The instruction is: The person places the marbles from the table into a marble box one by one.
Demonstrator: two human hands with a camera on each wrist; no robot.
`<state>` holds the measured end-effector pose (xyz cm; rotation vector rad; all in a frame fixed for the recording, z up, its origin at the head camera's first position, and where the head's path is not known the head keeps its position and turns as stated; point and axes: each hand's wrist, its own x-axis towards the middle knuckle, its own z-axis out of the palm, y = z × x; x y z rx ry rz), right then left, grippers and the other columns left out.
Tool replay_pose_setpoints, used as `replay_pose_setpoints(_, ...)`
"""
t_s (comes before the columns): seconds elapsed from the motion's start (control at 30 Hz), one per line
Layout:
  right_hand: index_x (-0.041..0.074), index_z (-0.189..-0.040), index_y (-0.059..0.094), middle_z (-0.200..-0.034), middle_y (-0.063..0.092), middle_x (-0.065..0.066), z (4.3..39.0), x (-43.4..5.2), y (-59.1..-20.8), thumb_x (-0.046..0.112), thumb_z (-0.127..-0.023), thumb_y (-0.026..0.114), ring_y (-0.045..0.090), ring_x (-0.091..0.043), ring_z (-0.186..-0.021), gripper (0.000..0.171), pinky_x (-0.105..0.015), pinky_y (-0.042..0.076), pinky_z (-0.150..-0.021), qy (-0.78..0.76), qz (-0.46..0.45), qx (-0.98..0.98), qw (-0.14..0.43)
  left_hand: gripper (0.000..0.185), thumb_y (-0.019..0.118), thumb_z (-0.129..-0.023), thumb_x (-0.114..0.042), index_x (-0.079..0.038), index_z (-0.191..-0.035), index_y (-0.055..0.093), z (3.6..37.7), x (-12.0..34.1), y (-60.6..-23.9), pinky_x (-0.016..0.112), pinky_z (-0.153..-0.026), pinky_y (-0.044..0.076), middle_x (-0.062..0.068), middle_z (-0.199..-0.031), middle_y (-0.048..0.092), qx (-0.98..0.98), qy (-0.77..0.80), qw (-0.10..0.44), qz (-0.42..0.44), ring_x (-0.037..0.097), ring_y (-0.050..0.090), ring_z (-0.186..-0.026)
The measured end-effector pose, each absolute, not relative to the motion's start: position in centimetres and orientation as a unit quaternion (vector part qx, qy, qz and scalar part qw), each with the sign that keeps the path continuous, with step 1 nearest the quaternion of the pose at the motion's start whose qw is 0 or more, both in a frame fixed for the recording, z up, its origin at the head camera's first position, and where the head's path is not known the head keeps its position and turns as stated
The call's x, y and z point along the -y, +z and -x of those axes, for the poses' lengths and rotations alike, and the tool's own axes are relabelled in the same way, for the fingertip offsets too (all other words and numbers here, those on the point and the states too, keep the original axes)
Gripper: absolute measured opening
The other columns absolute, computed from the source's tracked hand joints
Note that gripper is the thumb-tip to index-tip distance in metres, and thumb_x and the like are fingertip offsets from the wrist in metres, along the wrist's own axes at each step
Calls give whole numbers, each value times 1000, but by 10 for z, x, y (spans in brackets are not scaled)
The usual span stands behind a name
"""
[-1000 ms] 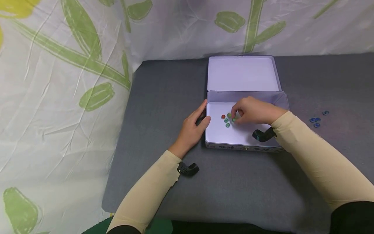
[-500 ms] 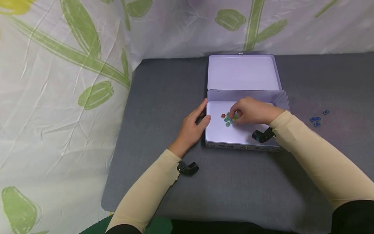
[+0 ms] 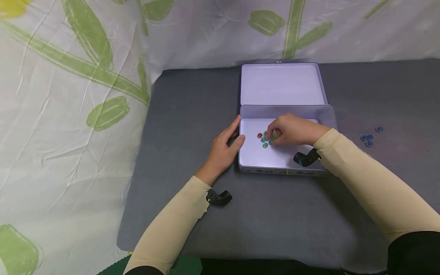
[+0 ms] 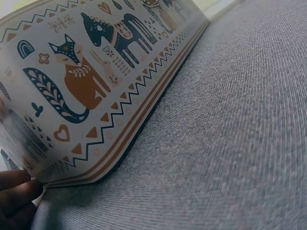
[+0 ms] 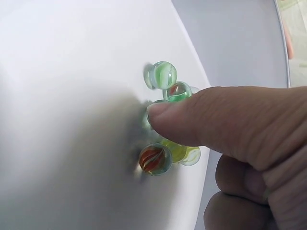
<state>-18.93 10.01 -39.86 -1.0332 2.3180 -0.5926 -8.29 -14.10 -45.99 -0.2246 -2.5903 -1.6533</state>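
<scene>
An opened metal tin box stands on the table, white inside, its outside printed with foxes and horses. My left hand rests against its left wall, fingers stretched out, fingertips at the lower corner in the left wrist view. My right hand reaches into the box, thumb and forefinger curled around a glass marble. In the right wrist view the thumb covers most of that marble, and the forefinger is hidden. Around it lie a green-swirled marble, an orange-streaked marble and several others.
The lid lies folded back behind the box. Several small round blue pieces sit on the grey tabletop to the right. A leaf-printed white sheet hangs behind and at the left.
My right thumb and forefinger have shifted slightly left among the marbles, and a green marble by the thumb moved left with them. My left hand stays at the box wall.
</scene>
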Motion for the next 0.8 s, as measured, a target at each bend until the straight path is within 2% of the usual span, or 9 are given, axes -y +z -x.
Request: replay_pose_setpoints(0.8, 9, -99, 78, -65, 51, 1, 193, -101, -396, -1, -83, 76, 45, -13, -60, 19, -28, 37, -56, -232, 360, -867, 254, 63, 54, -105, -40, -24, -164, 40, 83, 142, -457, 40, -121, 38, 0, -164, 45, 848, -524, 26, 69, 19, 53, -143)
